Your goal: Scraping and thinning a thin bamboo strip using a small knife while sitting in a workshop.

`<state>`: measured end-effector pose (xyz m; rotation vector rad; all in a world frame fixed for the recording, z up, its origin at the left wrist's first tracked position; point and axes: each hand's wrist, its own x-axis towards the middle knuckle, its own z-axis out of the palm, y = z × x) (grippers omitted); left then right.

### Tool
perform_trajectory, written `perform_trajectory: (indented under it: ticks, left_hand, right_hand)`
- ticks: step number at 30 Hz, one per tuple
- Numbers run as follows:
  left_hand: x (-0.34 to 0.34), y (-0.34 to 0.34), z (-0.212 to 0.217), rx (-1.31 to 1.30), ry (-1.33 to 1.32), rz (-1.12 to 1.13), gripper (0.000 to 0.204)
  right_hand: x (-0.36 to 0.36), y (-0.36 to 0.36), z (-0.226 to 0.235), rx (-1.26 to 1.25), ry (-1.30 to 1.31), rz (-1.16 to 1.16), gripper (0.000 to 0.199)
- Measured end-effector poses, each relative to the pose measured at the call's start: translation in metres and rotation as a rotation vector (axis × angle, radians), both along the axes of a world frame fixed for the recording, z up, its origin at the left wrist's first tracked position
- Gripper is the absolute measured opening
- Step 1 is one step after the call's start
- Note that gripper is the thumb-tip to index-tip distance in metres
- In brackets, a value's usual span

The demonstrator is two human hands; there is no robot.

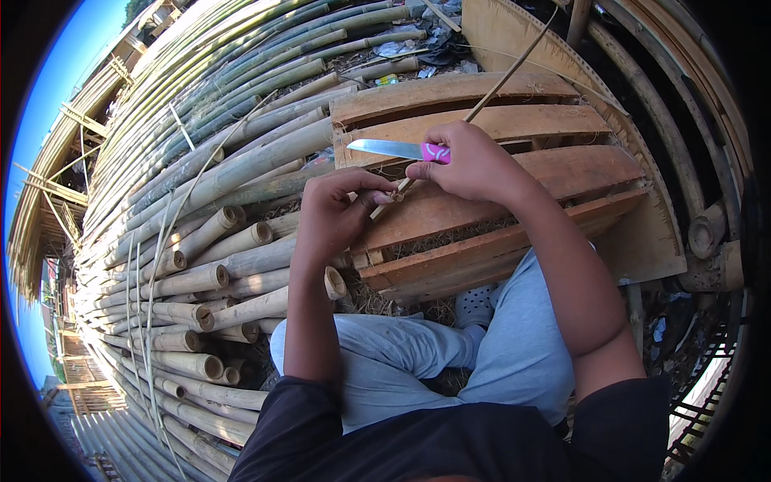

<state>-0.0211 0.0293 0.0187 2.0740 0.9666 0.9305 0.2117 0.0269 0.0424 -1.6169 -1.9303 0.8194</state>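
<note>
My right hand (475, 165) is closed round the pink-and-white handle of a knife (385, 148), and the blade points left. A long thin bamboo strip (518, 64) slants from the upper right down past my right hand. Its lower end reaches the fingers of my left hand (333, 213), which are pinched on it. A small curled bit of fibre shows at those fingertips. Both hands are over a wooden slatted pallet (498, 181). My right palm hides part of the strip, so I cannot tell whether that hand grips it too.
Many bamboo poles (265, 173) lie stacked on the left, cut ends toward me. Thin loose strips (144, 297) lie across them. A curved wooden board (514, 32) stands behind the pallet. Thick bamboo poles (707, 229) are at the right. Plastic litter (401, 48) lies beyond the pallet.
</note>
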Motion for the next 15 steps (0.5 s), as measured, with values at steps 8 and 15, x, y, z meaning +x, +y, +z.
perform_trajectory:
  ticks: [8,15]
  left_hand:
    - [0.0011,0.0060,0.0024,-0.054,0.000,-0.025,0.011]
    - [0.0012,0.0061,0.0021,-0.259,0.014,0.048,0.007]
  right_hand:
    - [-0.0020,-0.0005,0.0021,0.030,-0.017,0.005,0.046]
    - [-0.0044,-0.0024,0.0026,0.011,-0.021,0.003,0.043]
